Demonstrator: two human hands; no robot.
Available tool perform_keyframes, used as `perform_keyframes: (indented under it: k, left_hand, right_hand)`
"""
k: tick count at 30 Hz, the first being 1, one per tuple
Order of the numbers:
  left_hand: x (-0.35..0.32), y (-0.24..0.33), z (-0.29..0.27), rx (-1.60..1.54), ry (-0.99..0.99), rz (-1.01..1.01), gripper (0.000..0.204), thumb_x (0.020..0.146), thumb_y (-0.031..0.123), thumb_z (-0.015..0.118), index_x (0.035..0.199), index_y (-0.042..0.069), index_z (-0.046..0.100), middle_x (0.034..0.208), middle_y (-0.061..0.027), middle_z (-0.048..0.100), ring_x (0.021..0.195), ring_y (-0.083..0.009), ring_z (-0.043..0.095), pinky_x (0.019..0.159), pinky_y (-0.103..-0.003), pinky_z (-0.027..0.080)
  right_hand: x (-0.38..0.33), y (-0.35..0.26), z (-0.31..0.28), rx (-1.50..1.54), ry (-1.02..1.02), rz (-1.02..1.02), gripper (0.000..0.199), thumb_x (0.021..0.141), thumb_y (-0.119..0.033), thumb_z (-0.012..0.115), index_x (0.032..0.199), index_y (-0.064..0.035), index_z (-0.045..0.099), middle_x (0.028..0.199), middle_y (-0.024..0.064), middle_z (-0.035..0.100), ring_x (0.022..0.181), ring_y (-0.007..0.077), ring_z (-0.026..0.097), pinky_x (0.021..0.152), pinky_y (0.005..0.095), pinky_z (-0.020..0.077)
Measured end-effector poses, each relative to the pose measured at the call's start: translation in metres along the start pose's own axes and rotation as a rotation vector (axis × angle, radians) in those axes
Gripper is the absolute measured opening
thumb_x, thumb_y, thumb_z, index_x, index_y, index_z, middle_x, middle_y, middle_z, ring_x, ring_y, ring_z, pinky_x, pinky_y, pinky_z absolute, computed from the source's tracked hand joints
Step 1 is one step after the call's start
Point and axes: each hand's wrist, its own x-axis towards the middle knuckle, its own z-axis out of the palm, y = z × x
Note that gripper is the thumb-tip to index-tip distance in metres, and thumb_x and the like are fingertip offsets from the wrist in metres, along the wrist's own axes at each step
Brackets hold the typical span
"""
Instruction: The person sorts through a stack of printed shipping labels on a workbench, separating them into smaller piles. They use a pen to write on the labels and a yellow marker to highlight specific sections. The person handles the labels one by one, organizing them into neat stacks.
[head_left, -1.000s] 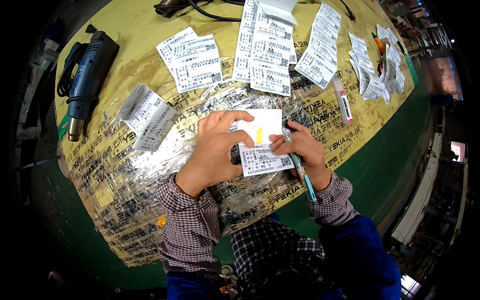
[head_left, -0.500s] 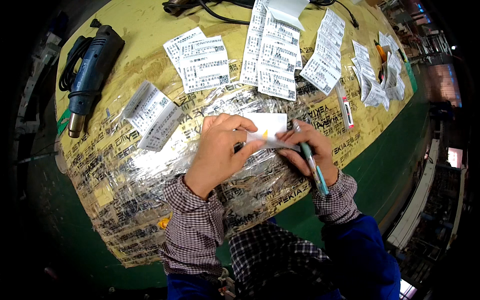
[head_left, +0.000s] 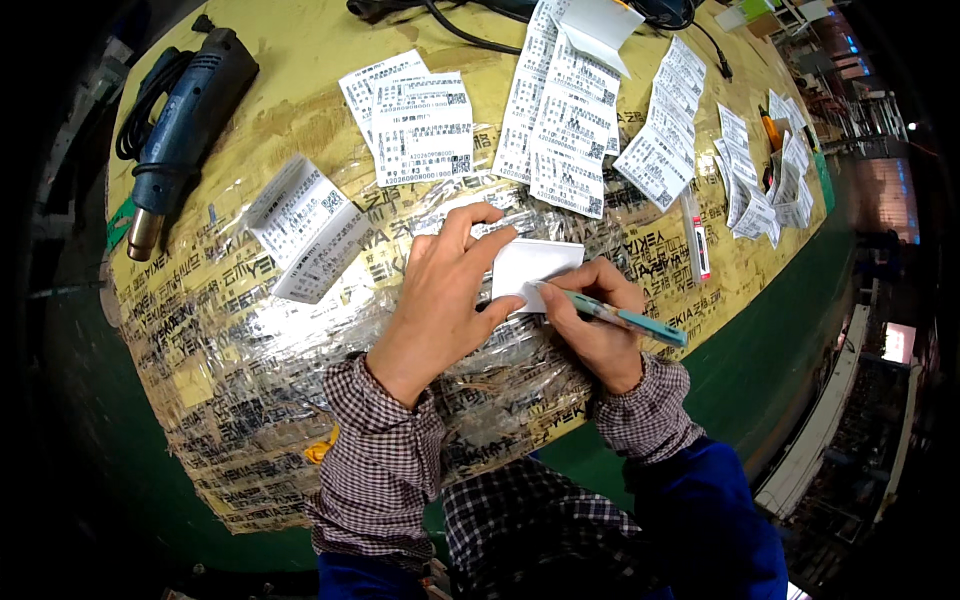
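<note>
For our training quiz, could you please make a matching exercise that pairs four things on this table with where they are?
1. Heat gun
2. Pen
3. White slip
4. Marker

A. In the right hand
B. Far left of the table
C. Under the left hand
D. Lying right of the hands

Pairs: 1-B, 2-A, 3-C, 4-D

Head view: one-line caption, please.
Left hand pins a white slip on the taped table; right hand holds a teal pen.
</note>
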Motion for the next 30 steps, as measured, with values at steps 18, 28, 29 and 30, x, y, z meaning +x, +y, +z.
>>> perform_keyframes:
  k: [18,28,29,30]
  left_hand:
    - [-0.0026,0.0009,0.0018,0.095,0.0,0.042,0.053,0.07,0.018,0.073,0.117,0.003,0.055,0.127,-0.0077,0.044,0.086,-0.0201,0.047,0.08,-0.034,0.032]
    - [-0.0031,-0.0003,0.0032,0.095,0.007,0.05,0.051,0.071,0.017,0.072,0.117,0.004,0.054,0.127,-0.008,0.044,0.088,-0.0209,0.048,0.08,-0.035,0.032]
    - [-0.003,-0.0004,0.0029,0.094,0.006,0.048,0.051,0.071,0.017,0.072,0.117,0.004,0.054,0.128,-0.008,0.044,0.088,-0.0209,0.048,0.08,-0.035,0.032]
    - [-0.0032,-0.0004,0.0026,0.093,0.005,0.045,0.051,0.072,0.017,0.072,0.117,0.004,0.054,0.128,-0.0081,0.044,0.088,-0.021,0.048,0.08,-0.035,0.032]
  right_hand:
    - [0.0005,-0.0061,0.0071,-0.145,0.03,-0.023,0.018,0.081,-0.012,0.068,0.077,0.0029,0.058,0.065,0.0081,0.061,0.055,0.0081,0.056,0.049,0.0234,0.0437]
    - [-0.0017,-0.0003,0.006,-0.188,0.038,-0.081,0.018,0.08,-0.01,0.068,0.074,0.0024,0.056,0.064,0.0088,0.061,0.052,0.008,0.055,0.046,0.0231,0.0429]
    - [-0.0019,-0.0011,0.0056,-0.191,0.053,-0.073,0.018,0.08,-0.01,0.068,0.074,0.0023,0.056,0.063,0.0088,0.061,0.051,0.0082,0.055,0.046,0.0231,0.0427]
    - [-0.002,-0.0007,0.0059,-0.176,0.067,-0.077,0.018,0.08,-0.01,0.069,0.074,0.0022,0.056,0.063,0.0085,0.06,0.051,0.008,0.054,0.045,0.0231,0.0422]
